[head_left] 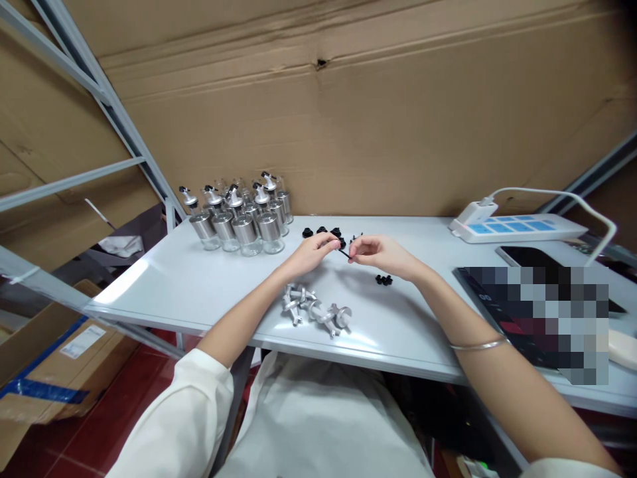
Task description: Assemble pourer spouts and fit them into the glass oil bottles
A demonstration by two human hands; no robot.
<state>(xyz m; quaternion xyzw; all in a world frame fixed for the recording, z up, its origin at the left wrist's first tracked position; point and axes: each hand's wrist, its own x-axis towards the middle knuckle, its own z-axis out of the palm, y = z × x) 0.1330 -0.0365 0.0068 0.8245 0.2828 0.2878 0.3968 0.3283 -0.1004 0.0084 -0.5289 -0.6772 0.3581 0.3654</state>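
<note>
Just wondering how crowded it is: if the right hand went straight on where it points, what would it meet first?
Past the thin black piece it holds, the right hand would probably meet the left hand first, though depth is unclear.

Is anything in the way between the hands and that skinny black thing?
Nothing I can see. The thin black piece is right at the fingertips of the left hand and right hand. The round black parts lie beyond, on the table.
</note>
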